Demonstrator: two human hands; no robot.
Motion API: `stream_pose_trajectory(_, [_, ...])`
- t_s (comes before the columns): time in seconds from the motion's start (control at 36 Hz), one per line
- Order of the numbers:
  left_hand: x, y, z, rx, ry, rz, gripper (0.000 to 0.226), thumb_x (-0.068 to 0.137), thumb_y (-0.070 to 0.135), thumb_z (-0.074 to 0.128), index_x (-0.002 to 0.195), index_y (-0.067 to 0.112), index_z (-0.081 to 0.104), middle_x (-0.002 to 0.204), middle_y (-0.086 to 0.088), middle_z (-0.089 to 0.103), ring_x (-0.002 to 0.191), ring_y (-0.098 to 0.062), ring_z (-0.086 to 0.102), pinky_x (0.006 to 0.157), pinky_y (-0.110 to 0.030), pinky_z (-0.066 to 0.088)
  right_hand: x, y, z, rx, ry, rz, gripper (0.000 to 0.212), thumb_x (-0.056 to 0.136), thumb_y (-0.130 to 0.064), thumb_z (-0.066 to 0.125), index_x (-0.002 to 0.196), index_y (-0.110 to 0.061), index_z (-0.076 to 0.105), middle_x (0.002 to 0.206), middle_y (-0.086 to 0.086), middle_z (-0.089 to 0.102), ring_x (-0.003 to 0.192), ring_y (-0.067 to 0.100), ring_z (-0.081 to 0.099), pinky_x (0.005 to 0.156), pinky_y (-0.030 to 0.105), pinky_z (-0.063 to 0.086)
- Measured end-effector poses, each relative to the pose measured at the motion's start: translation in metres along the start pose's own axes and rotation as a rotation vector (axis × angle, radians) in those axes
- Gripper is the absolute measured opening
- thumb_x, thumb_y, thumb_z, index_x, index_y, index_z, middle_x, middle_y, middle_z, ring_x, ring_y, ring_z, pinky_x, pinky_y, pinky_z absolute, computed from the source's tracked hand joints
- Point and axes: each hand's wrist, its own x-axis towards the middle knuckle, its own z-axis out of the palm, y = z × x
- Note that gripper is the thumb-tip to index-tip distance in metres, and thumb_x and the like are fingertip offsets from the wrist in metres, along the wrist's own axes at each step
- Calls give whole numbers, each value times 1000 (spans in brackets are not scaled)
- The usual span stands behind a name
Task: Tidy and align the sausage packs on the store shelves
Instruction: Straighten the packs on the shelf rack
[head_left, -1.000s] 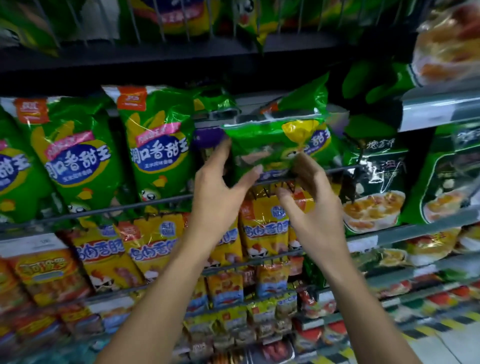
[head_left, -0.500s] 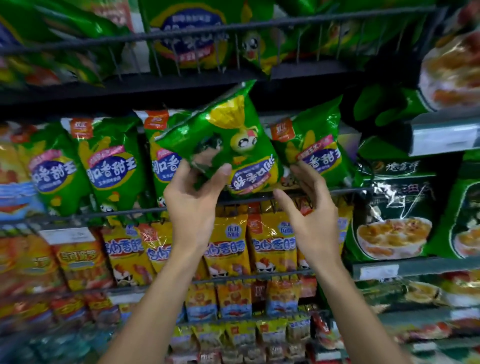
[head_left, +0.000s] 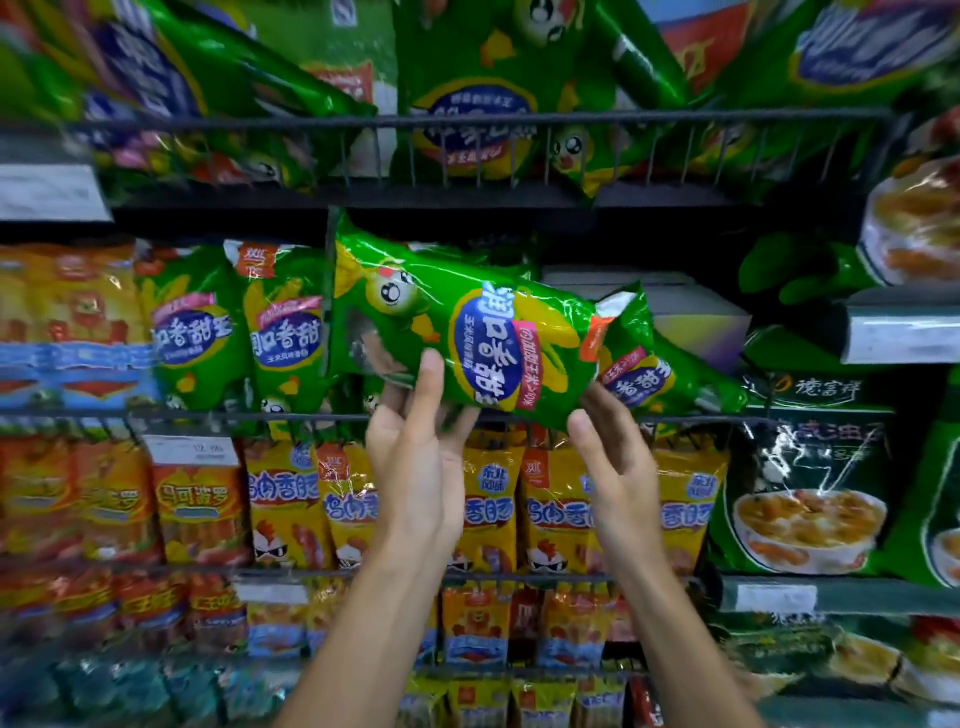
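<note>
1. Left hand (head_left: 415, 457): raised, palm toward the shelf, thumb laid across the face of the green sausage pack (head_left: 467, 338) near its lower left edge, with fingers partly hidden behind it. Judged to be grasping the pack in a light pinch.

2. Right hand (head_left: 613, 467): raised just beneath the pack's right end, fingers straight and loosely spread. It holds nothing; whether the fingertips touch the film cannot be told.

3. Pack position: it lies on its side, lettering running sideways, tilted down toward the right, in front of the middle shelf and above the wire rail (head_left: 208, 415). Its right end overlaps a second green pack (head_left: 654, 379) that leans over behind it.

4. Surroundings: two upright green packs (head_left: 239, 332) stand to the left behind the same rail. Yellow packs (head_left: 291, 499) stand in a row on the shelf below. Further green packs sit in the upper wire basket (head_left: 519, 122).

5. Recommended handling, as judgement: bring the right hand onto the free end so both ends are supported, turn the pack upright with the label outward, and seat it behind the rail in line with its left neighbours. Straighten the leaning pack also. The glossy film looks slippery, so a one-handed pinch risks a drop.
</note>
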Motion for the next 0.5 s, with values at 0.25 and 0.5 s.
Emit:
stream_pose_trajectory(0.25, [-22,-20,-8,-68,55,-73,42,88,25,67,127,11,63,129,-8,70,116,-23,67,86,-34,60,-29,3,20,520,-113,228,85,72,-52,87,137,-5,56,139,17,62,129,29,59,111,41,47])
stream_pose_trajectory(0.5, [-42,-24,-34,-26,76,-42,35,75,16,85,105,11,67,102,-7,71,96,-20,68,85,-32,56,-46,-13,47,512,149,354,32,80,-32,74,104,-10,69,101,4,78,98,20,74,81,30,54])
